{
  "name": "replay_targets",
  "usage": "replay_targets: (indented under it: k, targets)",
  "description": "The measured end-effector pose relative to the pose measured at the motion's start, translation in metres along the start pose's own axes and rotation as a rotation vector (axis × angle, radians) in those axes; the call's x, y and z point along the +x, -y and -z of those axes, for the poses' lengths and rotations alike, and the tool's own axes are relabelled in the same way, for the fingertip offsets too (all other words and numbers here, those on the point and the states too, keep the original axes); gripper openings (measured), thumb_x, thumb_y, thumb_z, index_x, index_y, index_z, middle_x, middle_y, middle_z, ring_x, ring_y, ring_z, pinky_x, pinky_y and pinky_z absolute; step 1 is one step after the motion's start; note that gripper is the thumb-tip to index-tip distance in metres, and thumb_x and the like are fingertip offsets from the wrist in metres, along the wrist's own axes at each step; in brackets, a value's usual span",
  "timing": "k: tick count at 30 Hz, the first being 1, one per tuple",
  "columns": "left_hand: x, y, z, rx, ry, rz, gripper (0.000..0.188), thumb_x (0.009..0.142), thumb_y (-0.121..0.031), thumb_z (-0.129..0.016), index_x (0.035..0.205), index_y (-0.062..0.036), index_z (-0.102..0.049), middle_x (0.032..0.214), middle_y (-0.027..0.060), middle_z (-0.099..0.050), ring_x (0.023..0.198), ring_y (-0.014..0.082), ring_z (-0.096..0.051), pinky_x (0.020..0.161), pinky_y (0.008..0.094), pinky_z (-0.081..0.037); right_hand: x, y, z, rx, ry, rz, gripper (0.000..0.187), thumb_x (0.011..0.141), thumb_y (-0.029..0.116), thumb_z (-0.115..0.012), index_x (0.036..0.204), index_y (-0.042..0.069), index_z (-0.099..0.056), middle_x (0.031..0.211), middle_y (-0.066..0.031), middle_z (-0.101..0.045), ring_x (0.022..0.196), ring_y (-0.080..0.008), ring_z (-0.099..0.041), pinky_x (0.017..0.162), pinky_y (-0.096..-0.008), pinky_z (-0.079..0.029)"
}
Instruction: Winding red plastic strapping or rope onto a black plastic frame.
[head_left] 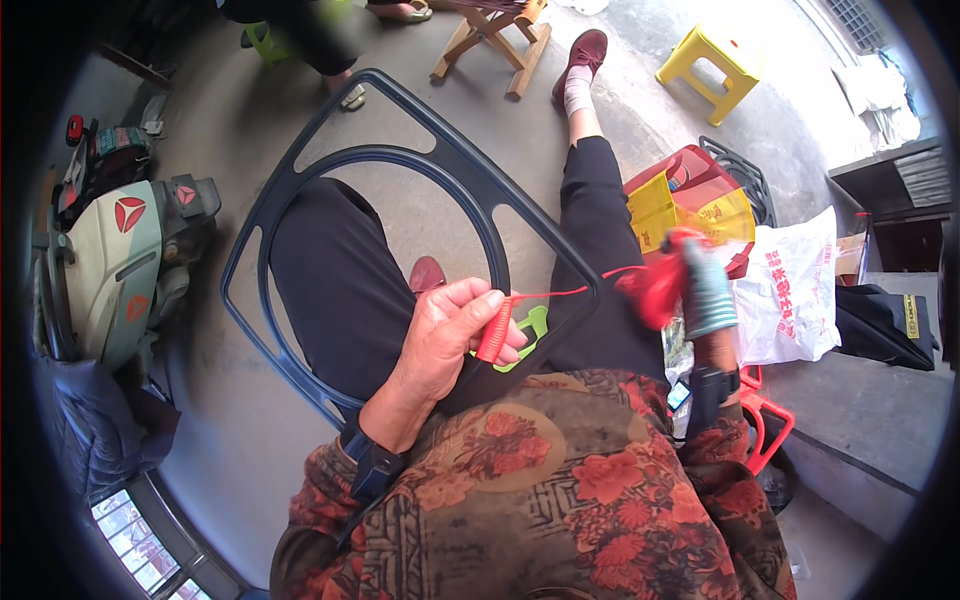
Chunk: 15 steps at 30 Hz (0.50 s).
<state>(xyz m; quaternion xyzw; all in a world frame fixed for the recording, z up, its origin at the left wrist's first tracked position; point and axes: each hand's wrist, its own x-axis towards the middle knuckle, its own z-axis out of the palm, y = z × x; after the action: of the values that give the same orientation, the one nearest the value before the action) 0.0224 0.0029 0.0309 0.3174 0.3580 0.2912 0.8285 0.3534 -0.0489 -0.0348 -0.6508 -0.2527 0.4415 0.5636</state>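
Observation:
My left hand point(455, 325) is closed around a red spool-like coil of cord point(495, 332). From it a thin red cord point(548, 294) runs to the right corner of a dark blue plastic frame point(400, 105), which has a large round opening and lies tilted over my lap. Beyond that corner the cord continues to my right hand point(662, 285), which wears a red glove with a striped cuff. Its fingers are smeared by motion, but the strand leads straight into the closed glove. Whether the cord is wrapped around the rim cannot be made out.
To the right stand a red and yellow bag point(690, 205), a white plastic bag point(790, 290) and a concrete ledge point(850, 410). Yellow stool point(712, 72) and wooden stool point(495, 45) are farther off. A scooter point(120, 240) stands left. Another person's leg point(310, 40) shows at the top.

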Motion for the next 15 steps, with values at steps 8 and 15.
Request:
replay_targets:
  k: [8, 15]
  targets:
    - [-0.001, 0.002, -0.011, 0.004, 0.182, 0.222, 0.020, 0.092, -0.015, -0.053, 0.097, 0.0037, -0.056, 0.079, 0.0142, -0.065, 0.065, 0.0191, -0.066, 0.061, 0.0286, -0.056, -0.016, 0.016, -0.142, 0.291, 0.467, -0.039, 0.035, 0.084, 0.017, -0.064, 0.115, 0.004, -0.056, 0.096, -0.0042, -0.063, 0.079, -0.0080, -0.058, 0.066, -0.0209, -0.048]
    - [-0.002, 0.013, -0.010, -0.163, 0.044, 0.111, 0.022, 0.091, -0.015, -0.055, 0.104, 0.0023, -0.055, 0.083, 0.0136, -0.065, 0.069, 0.0185, -0.066, 0.061, 0.0278, -0.056, -0.055, 0.041, -0.159, 1.070, 0.993, -0.493, 0.050, 0.095, 0.034, -0.045, 0.125, -0.006, -0.042, 0.116, -0.0203, -0.054, 0.100, -0.0279, -0.058, 0.087, -0.0353, -0.048]
